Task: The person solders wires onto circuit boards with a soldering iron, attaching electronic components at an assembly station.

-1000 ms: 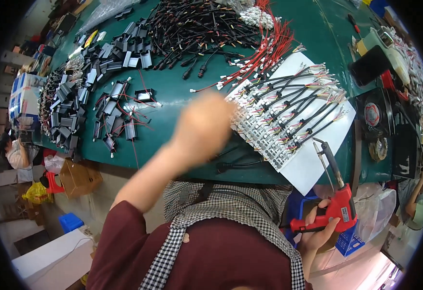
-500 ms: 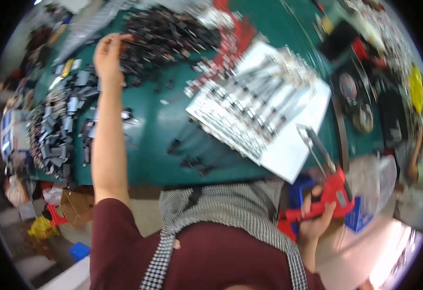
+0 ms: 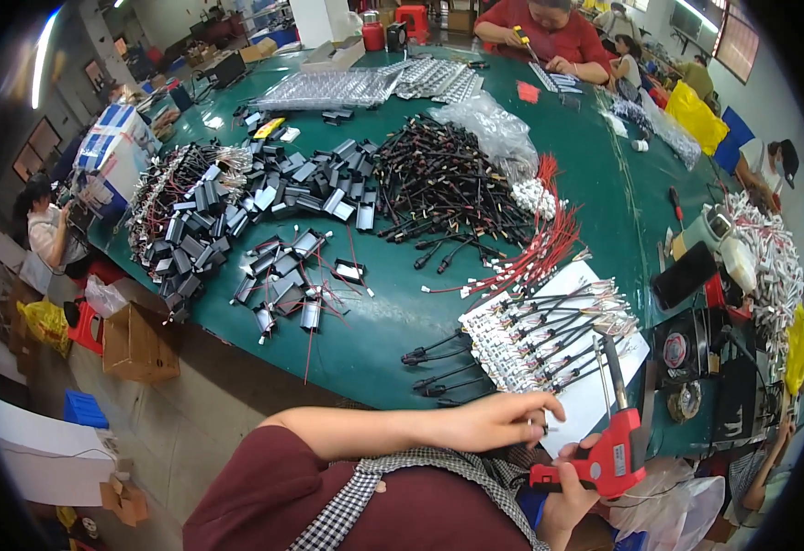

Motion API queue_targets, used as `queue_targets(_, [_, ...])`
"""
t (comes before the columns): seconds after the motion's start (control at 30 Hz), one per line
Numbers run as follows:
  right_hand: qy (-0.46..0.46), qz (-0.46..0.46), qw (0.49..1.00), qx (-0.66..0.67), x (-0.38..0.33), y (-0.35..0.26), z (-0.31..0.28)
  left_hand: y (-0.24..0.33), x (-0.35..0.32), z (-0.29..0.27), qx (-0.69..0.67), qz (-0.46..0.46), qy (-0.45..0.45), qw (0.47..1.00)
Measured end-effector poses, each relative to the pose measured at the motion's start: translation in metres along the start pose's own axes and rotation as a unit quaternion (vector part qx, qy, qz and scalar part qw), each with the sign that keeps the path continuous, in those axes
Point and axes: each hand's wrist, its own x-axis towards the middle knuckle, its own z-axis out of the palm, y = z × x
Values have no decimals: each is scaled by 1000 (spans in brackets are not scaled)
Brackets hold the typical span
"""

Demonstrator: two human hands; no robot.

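A red soldering gun (image 3: 615,457) with a dark barrel and a thin metal tube is gripped in my right hand (image 3: 569,496), its tip pointing up and away. My left hand (image 3: 512,422) is beside it with curled fingers closed; a tiny pale end shows at the fingertips, too small to name. Just beyond both hands lies a white board (image 3: 562,409). On it, black cables (image 3: 549,335) with stripped, coloured wire ends lie side by side over a row of small white connectors (image 3: 492,344). Several black cable plugs (image 3: 434,367) stick out past the board's left side.
Beyond the board are red wires (image 3: 549,239), a heap of black cables (image 3: 443,174) and a clear plastic bag (image 3: 498,133). Grey plastic housings (image 3: 278,184) spread leftward over the green table (image 3: 374,321). A phone (image 3: 686,275) and tape rolls (image 3: 685,401) lie right. Another person (image 3: 549,41) works opposite.
My left hand has come back from the far left, by the black cable heap, to beside the soldering gun. My right hand still holds the gun. The head view has tilted up.
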Motion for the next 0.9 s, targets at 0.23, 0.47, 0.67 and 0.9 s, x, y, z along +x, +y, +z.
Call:
queue_targets(0.23, [-94, 46, 992, -74, 11, -30, 29, 14, -1, 2, -101, 6, -21, 995])
queue_targets(0.47, [-66, 34, 993, -87, 28, -43, 61, 15, 0, -11, -98, 18, 1, 995])
queue_targets(0.67, [-75, 50, 993, -71, 18, -41, 55, 6, -9, -2, -188, -18, -23, 982])
queue_targets(0.9, [-81, -49, 988, -126, 23, -25, 50, 13, -11, -7, -94, -54, 30, 994])
